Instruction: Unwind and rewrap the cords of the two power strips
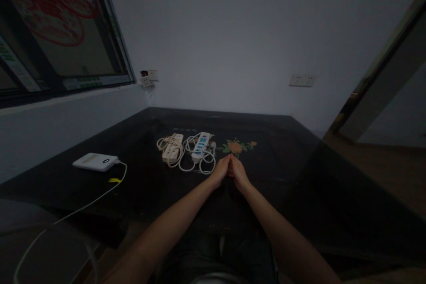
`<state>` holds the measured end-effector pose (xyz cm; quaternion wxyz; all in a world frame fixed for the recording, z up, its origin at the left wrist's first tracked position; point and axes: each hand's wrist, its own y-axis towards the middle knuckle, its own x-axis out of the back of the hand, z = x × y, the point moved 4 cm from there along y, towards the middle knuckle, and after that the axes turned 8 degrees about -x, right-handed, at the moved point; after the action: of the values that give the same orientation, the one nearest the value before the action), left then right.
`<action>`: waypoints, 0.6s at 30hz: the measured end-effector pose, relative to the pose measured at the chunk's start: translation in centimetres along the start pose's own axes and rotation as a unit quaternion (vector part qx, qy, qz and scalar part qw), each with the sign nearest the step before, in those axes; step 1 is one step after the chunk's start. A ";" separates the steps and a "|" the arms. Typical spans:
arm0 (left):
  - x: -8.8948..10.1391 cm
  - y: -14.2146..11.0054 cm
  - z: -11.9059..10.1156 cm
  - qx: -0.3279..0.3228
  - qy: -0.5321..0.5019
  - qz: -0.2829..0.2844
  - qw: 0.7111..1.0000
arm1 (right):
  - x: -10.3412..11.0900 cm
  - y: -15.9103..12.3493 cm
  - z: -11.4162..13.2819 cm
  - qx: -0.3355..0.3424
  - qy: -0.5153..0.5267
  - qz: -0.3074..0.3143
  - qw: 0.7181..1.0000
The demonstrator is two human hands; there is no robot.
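Observation:
My left hand [221,169] and my right hand [238,172] rest together over the dark table, just in front of a printed flower. Their fingers are folded in against each other and partly hidden, and no object shows between them. Left of my hands lies a white power strip [201,145] with blue sockets, its pale cord looped around it. Beside that is a cream power strip [172,147], also wrapped in its own cord. Neither hand touches the strips; the left is the closer one.
A white power bank [95,162] with a cable plugged in lies on the left of the table [282,151]. The cable hangs over the front edge near a yellow scrap [115,180]. Wall sockets [301,80] are behind, with a window [66,31] at left.

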<state>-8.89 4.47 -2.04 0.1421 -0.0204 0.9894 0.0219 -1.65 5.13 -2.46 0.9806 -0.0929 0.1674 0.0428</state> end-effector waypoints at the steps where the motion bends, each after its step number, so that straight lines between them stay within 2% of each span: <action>1: 0.0 0.0 0.0 -0.003 0.001 -0.001 1.000 | 0.0 0.0 0.0 0.002 -0.002 0.001 1.000; 18: 0.0 0.1 0.1 -0.011 0.029 0.012 0.999 | 0.3 0.4 -0.2 0.030 -0.032 0.012 0.999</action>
<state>-8.92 4.59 -2.12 0.1128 -0.0106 0.9930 0.0338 -1.50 5.48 -2.83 0.9871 -0.0597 0.1387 0.0522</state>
